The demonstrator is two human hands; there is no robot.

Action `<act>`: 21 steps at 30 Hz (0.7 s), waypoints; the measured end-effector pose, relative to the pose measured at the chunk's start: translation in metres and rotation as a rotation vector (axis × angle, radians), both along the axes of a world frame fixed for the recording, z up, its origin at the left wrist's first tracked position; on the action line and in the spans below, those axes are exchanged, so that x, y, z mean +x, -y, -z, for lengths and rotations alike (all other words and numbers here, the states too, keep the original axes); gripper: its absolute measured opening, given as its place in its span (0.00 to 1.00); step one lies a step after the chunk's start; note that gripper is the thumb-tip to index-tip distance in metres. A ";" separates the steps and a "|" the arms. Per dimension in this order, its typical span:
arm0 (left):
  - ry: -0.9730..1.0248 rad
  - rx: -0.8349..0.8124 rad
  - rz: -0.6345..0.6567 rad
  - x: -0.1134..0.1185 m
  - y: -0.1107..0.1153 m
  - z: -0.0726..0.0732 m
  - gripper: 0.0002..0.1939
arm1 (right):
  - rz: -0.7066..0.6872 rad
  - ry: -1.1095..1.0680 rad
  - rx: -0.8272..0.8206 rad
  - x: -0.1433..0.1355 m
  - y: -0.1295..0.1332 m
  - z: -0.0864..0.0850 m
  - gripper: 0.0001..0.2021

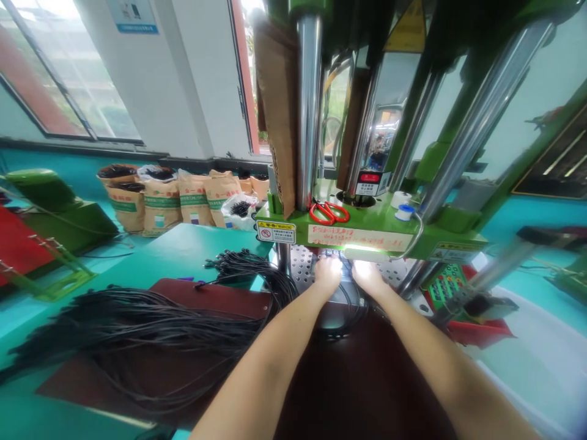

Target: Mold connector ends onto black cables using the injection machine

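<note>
Both my hands reach under the green head of an upright press [454, 238], over its lit work area. My left hand [328, 275] is beside the perforated metal plate [301, 267]; my right hand [368, 277] is a little apart from it, on the right. Lamp glare and the backs of the hands hide the fingers, so I cannot make out what they hold. Thin black cables [352, 305] curve down toward me from between the hands. A large bundle of black cables [151, 324] lies to the left on a dark red board [178, 293].
Red-handled scissors [329, 212] and a blue-and-white spool [404, 212] sit on the press ledge. Steel columns [308, 116] rise around the work area. A button panel [448, 286] stands at right. Several paper sacks [161, 205] line the wall behind the green table [202, 241].
</note>
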State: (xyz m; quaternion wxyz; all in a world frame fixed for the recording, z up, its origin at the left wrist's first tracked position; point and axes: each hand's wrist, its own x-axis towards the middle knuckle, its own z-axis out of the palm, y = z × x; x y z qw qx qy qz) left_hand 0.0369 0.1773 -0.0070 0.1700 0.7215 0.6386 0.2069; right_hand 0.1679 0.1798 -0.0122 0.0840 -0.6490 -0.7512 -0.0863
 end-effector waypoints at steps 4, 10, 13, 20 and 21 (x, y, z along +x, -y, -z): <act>-0.081 0.073 0.039 -0.001 -0.003 0.001 0.14 | 0.034 0.009 -0.001 -0.002 -0.001 0.001 0.16; -0.139 0.197 -0.007 0.009 0.007 -0.009 0.15 | -0.061 0.027 -0.044 0.000 0.007 -0.012 0.16; -0.146 0.210 0.004 0.017 0.012 -0.009 0.15 | -0.102 0.053 -0.080 -0.003 0.011 -0.013 0.15; -0.152 0.139 0.061 0.023 0.004 -0.005 0.14 | -0.111 0.083 -0.128 -0.011 0.011 -0.015 0.15; -0.148 0.133 0.063 0.023 0.003 -0.005 0.15 | -0.115 0.078 -0.128 -0.011 0.011 -0.015 0.15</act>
